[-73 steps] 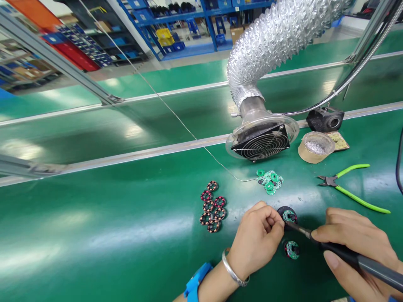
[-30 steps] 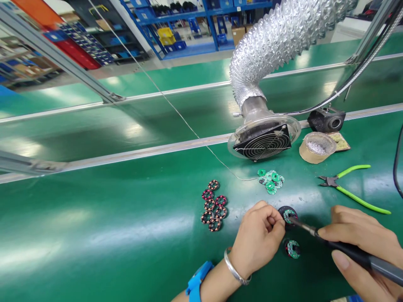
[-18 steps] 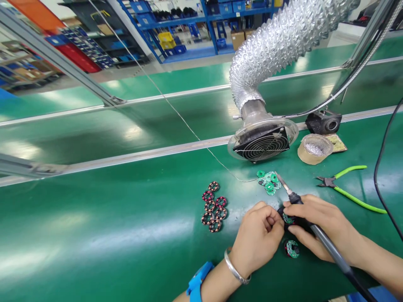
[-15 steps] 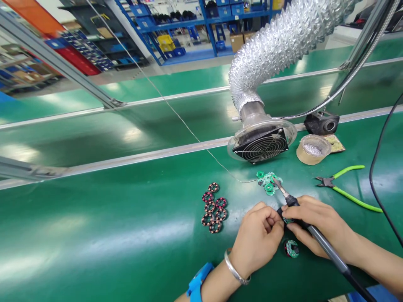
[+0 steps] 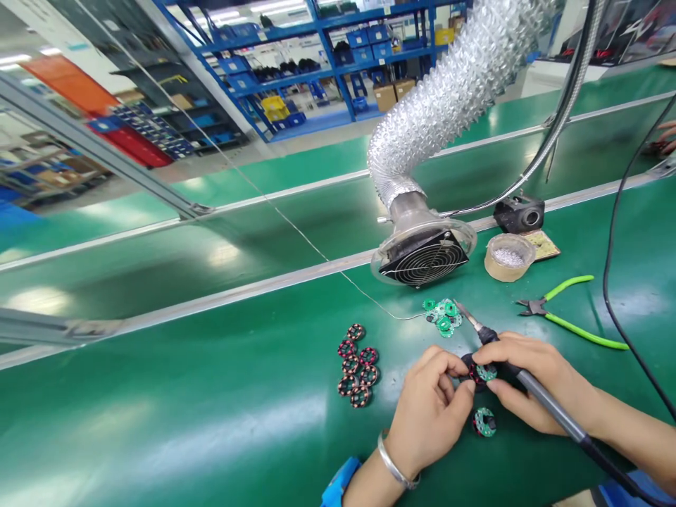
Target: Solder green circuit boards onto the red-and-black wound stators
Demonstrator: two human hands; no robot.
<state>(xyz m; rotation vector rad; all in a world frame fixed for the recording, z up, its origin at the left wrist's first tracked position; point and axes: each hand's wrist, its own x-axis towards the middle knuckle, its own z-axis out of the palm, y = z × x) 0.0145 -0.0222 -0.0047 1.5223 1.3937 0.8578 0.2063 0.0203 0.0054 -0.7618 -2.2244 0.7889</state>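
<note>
Between finger and thumb, my left hand [image 5: 430, 408] pinches the left edge of a wound coil ring with a round green circuit board [image 5: 486, 372] on it. Part of a black piece shows around the ring. My right hand [image 5: 543, 384] grips a soldering iron [image 5: 552, 408], while its finger and thumb also touch the board's right side. The iron's tip points up and left, near a pile of small green boards [image 5: 445, 322]. Just below my fingers lies a second coil with a board [image 5: 484, 422]. Several bare coil rings [image 5: 350, 364] sit left of my left hand.
Above the boards hangs a fume extractor fan [image 5: 425, 264] on a silver duct [image 5: 422, 113]. Green-handled cutters [image 5: 573, 324], a round tub [image 5: 507, 267] and a black holder [image 5: 520, 214] stand at right. Thin solder wire [image 5: 370, 297] crosses the bench. Another person's hand [image 5: 666, 137] shows far right.
The coil and its board have come into fuller view between my fingertips, and the left fingers have opened slightly around it. The whole view has shifted; another person's hand now appears at far right.
</note>
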